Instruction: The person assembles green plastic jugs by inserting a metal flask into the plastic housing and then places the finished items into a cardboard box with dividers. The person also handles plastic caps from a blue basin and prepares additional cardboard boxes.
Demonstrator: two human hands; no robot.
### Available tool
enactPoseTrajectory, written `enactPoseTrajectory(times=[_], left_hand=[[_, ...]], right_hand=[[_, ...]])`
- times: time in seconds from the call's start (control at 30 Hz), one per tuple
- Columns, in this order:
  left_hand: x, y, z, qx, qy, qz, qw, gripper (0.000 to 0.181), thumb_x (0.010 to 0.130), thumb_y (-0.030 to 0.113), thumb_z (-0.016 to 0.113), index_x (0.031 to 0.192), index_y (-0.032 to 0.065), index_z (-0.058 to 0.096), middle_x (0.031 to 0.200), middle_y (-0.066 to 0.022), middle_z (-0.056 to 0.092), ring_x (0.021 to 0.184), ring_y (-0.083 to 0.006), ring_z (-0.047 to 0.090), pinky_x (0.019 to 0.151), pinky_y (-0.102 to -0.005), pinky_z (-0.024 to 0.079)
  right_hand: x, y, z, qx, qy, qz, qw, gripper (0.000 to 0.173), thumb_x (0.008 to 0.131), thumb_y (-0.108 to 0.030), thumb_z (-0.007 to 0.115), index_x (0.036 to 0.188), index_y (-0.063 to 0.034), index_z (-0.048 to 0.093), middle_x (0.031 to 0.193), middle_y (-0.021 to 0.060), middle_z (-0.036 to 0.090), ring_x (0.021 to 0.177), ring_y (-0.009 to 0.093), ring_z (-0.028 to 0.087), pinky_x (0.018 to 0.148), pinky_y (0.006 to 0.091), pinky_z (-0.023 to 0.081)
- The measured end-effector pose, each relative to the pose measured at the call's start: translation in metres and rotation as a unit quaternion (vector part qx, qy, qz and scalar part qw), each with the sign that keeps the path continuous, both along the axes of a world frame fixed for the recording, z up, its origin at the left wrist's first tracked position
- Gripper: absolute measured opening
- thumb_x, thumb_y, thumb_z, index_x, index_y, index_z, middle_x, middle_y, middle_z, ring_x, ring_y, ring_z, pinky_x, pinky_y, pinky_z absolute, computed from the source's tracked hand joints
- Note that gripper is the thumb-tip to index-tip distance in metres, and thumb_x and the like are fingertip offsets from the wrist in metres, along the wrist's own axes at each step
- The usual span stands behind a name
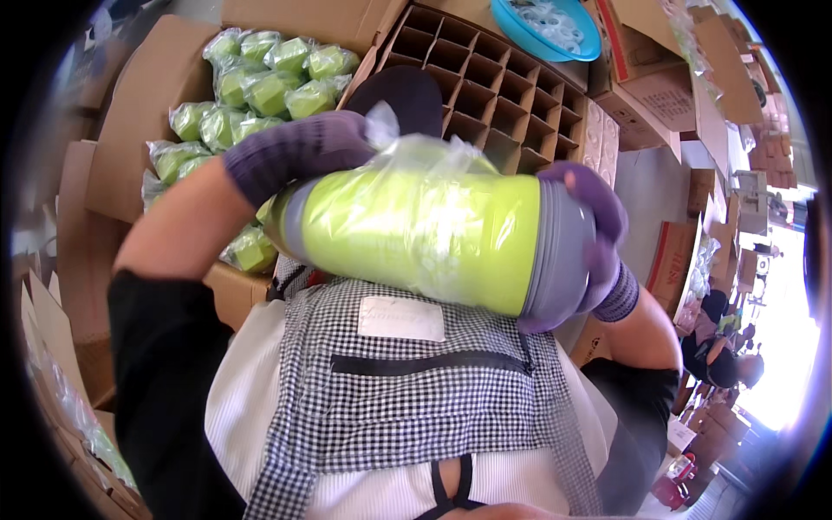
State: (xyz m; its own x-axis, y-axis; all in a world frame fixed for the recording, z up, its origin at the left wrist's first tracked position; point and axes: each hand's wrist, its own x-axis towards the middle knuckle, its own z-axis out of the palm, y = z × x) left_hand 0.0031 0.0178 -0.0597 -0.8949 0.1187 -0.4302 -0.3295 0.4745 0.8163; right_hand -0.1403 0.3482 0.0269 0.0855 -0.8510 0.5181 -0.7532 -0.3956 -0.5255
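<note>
A large lime-green cylinder with grey ends (481, 234), probably a bottle or tumbler, lies sideways in front of my chest. A clear plastic bag (429, 156) is wrapped around much of it, bunched along the upper side. My left hand (325, 143), in a purple knit glove, is at the upper left of the cylinder by the bag's gathered edge; its fingertips are hidden. Around the ridged grey end on the right curls my right hand (598, 240), gloved in purple too. Beyond my left hand, several bagged green items (266, 91) stand in rows in an open carton (149, 123).
A carton with cardboard dividers (491, 97) stands ahead. On its far side sits a blue basin (585, 39) of small whitish parts. A dark rounded object (400, 97) overlaps the dividers. More cartons (650, 78) are stacked to the right, with a person (721, 357) farther off.
</note>
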Motion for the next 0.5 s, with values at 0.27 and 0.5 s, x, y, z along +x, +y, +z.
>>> enactPoseTrajectory(times=[0.27,0.5], left_hand=[[-0.012,0.031,0.051,-0.101,0.051,0.084,0.99,0.038,0.078,0.036,0.073,0.086,-0.0007,0.072,0.079,-0.0183,0.07,0.076,-0.0285,0.069,0.075,-0.0374,0.053],[0.01,0.043,0.034,-0.106,0.063,0.145,0.982,0.048,0.079,0.047,0.074,0.098,0.0033,0.072,0.09,-0.0161,0.072,0.087,-0.0266,0.07,0.084,-0.0375,0.053]], right_hand=[[0.022,0.012,-0.01,-0.108,0.001,-0.053,0.993,0.09,0.067,-0.047,0.085,0.14,-0.0264,0.036,0.139,0.0253,0.035,0.116,0.05,0.049,0.085,0.0545,0.053],[0.04,0.016,0.017,0.109,-0.331,-0.159,0.924,0.128,0.065,-0.058,0.083,0.155,-0.0074,0.006,0.15,0.0228,0.027,0.134,0.039,0.039,0.105,0.0527,0.039]])
